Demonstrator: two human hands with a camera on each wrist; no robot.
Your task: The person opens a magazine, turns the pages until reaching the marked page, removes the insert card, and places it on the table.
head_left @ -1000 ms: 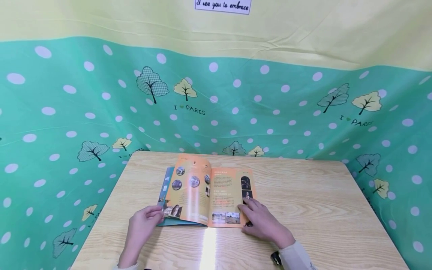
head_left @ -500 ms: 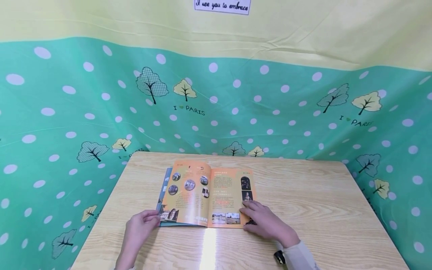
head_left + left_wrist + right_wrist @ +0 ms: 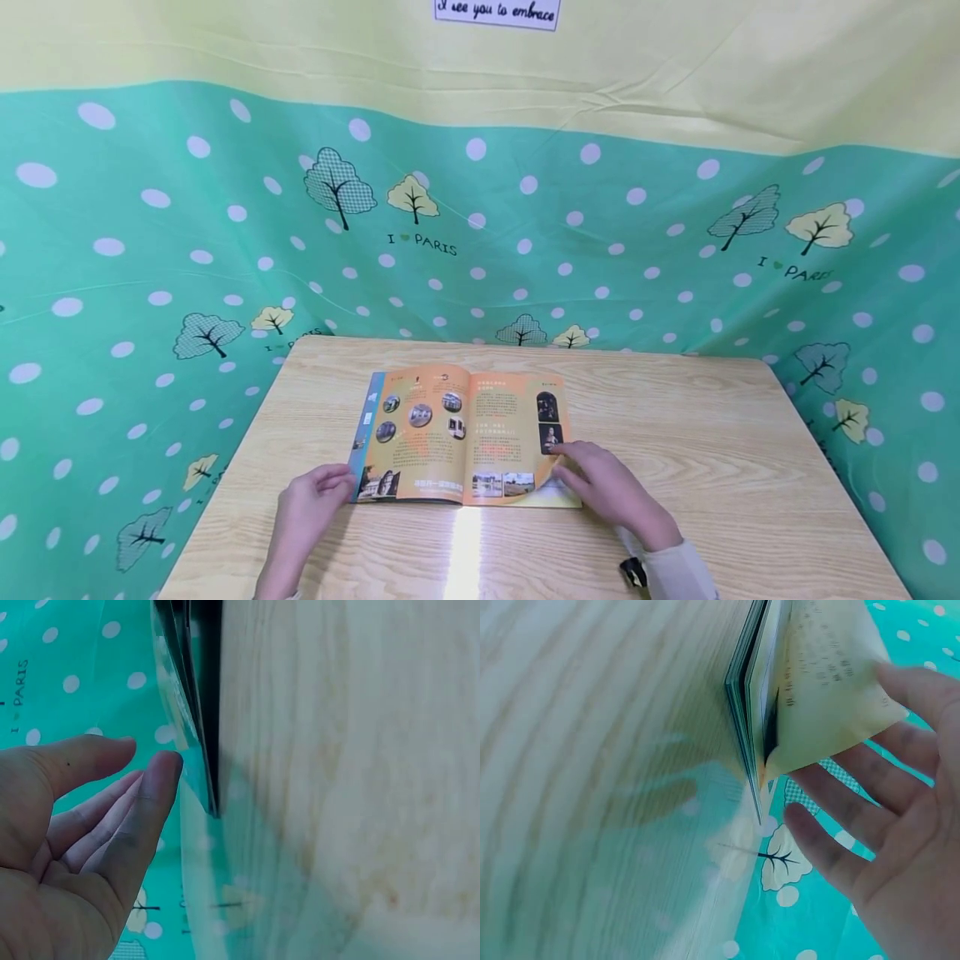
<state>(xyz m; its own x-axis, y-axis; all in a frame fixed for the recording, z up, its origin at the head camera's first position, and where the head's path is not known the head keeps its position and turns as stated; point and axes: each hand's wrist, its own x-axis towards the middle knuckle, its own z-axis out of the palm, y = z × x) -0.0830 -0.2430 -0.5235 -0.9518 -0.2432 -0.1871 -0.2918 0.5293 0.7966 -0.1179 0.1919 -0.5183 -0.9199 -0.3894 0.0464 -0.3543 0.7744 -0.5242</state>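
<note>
An open magazine (image 3: pixel 420 437) with orange illustrated pages lies on the wooden table. At its lower left corner is my left hand (image 3: pixel 311 504), fingertips right at the edge. The left wrist view shows the thumb and index finger of that hand (image 3: pixel 97 840) apart, with nothing between them, beside the magazine's edge (image 3: pixel 196 742). My right hand (image 3: pixel 618 492) pinches the lower outer part of the right page (image 3: pixel 506 417), whose corner curls up over the sheet beneath. In the right wrist view, the thumb lies on one face of this raised page (image 3: pixel 829 697) and fingers behind it.
The wooden table (image 3: pixel 712 442) extends on both sides of the magazine. A green dotted curtain (image 3: pixel 480 250) hangs behind it and along both sides. A black object (image 3: pixel 633 572) shows at the right wrist by the sleeve (image 3: pixel 678 571).
The left page has settled flatter to the left, and the left hand has drawn slightly outward from it. The right hand has shifted a little right and lifted the right page's lower corner.
</note>
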